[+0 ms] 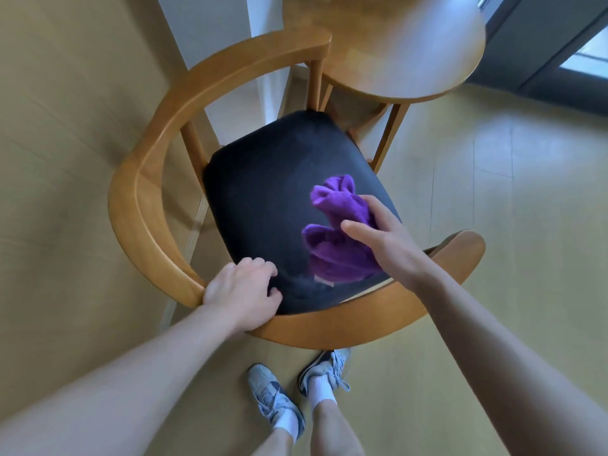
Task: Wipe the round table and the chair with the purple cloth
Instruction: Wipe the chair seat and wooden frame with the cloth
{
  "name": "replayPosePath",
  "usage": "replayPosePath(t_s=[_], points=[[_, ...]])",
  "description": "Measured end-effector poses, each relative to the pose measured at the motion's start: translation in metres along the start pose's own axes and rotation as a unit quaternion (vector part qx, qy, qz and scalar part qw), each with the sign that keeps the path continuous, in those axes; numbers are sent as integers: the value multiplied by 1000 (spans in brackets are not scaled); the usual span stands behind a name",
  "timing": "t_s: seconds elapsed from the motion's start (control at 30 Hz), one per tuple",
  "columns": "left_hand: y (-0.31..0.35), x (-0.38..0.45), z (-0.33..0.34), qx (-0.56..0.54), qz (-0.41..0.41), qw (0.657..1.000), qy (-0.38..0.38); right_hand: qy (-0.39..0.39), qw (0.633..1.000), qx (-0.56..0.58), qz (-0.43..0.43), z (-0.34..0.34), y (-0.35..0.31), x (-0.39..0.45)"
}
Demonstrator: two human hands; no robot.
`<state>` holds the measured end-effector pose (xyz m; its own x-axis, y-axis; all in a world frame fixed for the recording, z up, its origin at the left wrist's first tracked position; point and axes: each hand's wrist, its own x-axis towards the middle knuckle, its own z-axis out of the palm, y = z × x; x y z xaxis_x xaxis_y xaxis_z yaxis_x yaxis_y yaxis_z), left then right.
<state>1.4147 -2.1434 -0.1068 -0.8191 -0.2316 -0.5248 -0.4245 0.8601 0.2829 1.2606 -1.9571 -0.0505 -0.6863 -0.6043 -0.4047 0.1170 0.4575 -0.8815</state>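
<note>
Two bare arms reach down from the bottom of the view to one wooden chair with a curved back rail and a black padded seat. The left hand sits at the near left corner of the seat, where the wooden rail meets the cushion. Its fingers are curled over the edge of the black seat and grip it. The right hand is over the right side of the seat, with its wrist above the right end of the rail. It holds one bunched-up purple cloth. The thumb lies on top of the cloth and the fingers wrap around its far side, so the cloth is pinched between them. Most of the soft purple cloth sticks out to the left of the fingers, in two lumps, one farther away and one nearer. A small white tag shows at its near edge. The cloth is down on the black seat or just above it; I cannot tell which. One round wooden table stands just behind the chair. Two grey sneakers with white socks stand on the pale floor below.
</note>
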Motion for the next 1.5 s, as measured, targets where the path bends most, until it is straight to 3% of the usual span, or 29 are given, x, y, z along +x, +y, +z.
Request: replayPosePath(t_s=[0.03,0.1,0.17,0.2,0.23,0.27,0.33,0.37,0.43,0.57,0.67,0.77,0.87,1.03,1.1,1.2,1.27,1.33,1.4,1.5], points=[[12,3,-5,-164,-49,985,14,-2,1000,30,-5,-4,-6,-14],[38,10,-17,-483,-111,868,46,11,998,66,-11,-6,-3,-36],[56,16,-22,-623,-58,780,-12,67,996,63,-23,3,12,-51],[66,17,-21,-645,-9,761,-72,105,994,34,-20,10,23,-56],[75,16,-16,-633,32,764,-122,142,990,-12,-10,17,36,-60],[84,14,-7,-593,58,790,-143,176,982,-61,4,24,49,-65],[96,13,14,-471,60,876,-86,241,965,-98,24,29,70,-74],[101,12,20,-431,60,899,-47,271,958,-94,27,27,76,-78],[108,13,19,-400,85,912,-11,307,948,-76,34,16,83,-86],[125,8,-10,-294,176,939,-16,313,945,61,74,-13,75,-115],[144,6,-42,-238,206,947,-57,299,944,127,63,-37,67,-139],[160,19,-64,-222,200,949,-103,334,933,122,64,-59,68,-145],[173,39,-63,-214,154,961,-83,389,906,131,100,-81,83,-130],[186,50,-44,-26,103,988,-112,429,886,92,149,-101,102,-96],[183,47,-41,-77,132,985,-73,422,887,104,158,-109,103,-93],[178,45,-43,-324,131,935,-51,367,888,228,161,-133,108,-99],[172,50,-33,-284,97,953,-29,329,888,246,205,-143,113,-97],[169,55,-21,-178,70,981,-9,314,901,142,263,-141,120,-85],[178,55,-12,-195,101,975,-37,300,914,55,269,-133,125,-66],[204,52,12,-202,140,968,-50,278,928,42,243,-131,127,-43]])
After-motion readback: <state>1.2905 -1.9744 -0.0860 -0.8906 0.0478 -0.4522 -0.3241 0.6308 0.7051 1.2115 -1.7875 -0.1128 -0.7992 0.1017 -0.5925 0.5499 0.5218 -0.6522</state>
